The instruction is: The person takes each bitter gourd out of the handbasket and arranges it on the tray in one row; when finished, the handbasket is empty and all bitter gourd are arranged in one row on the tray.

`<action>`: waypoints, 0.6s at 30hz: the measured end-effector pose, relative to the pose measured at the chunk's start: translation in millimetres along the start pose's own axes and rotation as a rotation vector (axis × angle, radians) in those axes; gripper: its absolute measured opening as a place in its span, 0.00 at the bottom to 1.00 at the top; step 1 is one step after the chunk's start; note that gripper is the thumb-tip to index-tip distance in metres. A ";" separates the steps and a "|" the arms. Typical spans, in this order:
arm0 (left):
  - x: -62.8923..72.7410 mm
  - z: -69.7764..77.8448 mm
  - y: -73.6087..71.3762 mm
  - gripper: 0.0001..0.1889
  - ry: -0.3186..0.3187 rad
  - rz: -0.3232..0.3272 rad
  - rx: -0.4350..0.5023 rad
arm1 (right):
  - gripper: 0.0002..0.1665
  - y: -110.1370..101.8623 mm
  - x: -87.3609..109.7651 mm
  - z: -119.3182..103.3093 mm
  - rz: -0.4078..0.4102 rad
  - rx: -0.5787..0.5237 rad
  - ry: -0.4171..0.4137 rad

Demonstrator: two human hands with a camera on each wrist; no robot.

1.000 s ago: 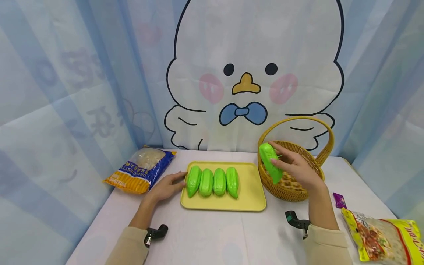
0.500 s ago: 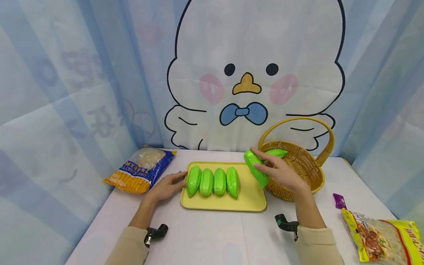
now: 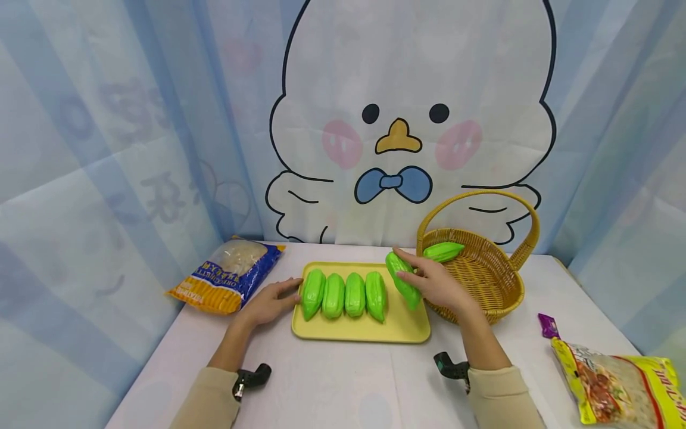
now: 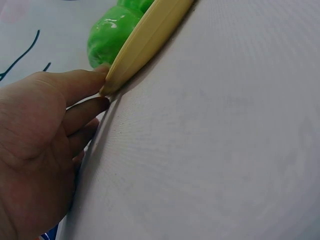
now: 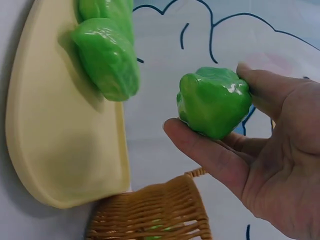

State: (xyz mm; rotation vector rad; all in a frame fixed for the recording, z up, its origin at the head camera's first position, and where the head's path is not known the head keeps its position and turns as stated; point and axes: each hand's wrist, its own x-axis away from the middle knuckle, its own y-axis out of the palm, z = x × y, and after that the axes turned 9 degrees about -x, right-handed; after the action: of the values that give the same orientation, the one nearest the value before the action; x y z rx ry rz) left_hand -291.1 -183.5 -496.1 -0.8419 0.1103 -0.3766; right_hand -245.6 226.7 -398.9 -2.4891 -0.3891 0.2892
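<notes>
In the head view my right hand (image 3: pixel 440 287) holds a glossy green ridged pod (image 3: pixel 402 280), its lower end tapered, above the right part of a yellow tray (image 3: pixel 361 332). Thumb and fingers grip the pod's sides in the right wrist view, and a gap shows between it and the tray. Several similar green pods (image 3: pixel 333 296) lie side by side on the tray's left half. My left hand (image 3: pixel 271 304) pinches the tray's left edge, thumb at the rim and a finger beneath in the left wrist view. One more green pod (image 3: pixel 443 251) lies inside a wicker basket (image 3: pixel 485 285).
The basket stands close to the tray's right end, its tall handle (image 3: pixel 527 244) arching up. A blue and orange food bag (image 3: pixel 230 274) lies at the left. On the right are a purple packet (image 3: pixel 548 326) and a yellow food bag (image 3: pixel 621 381). A curtain hangs behind.
My right hand has moved left with the green pod, from over the basket to over the tray. The pod in the basket has come into view. My left hand has stayed put.
</notes>
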 end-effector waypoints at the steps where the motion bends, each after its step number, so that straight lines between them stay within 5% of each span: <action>1: 0.1 -0.1 0.0 0.30 0.001 0.000 0.000 | 0.35 1.9 -1.1 0.6 -0.002 0.001 0.002; 18: -0.6 -1.6 0.7 0.30 0.014 0.004 0.026 | 0.34 24.9 -10.2 15.7 -0.020 0.072 0.066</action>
State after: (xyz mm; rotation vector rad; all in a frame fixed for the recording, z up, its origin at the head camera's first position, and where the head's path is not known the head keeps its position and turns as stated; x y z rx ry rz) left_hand -291.8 -184.0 -497.7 -0.8130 0.1196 -0.3798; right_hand -254.4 212.2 -424.9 -2.4163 -0.3696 0.2081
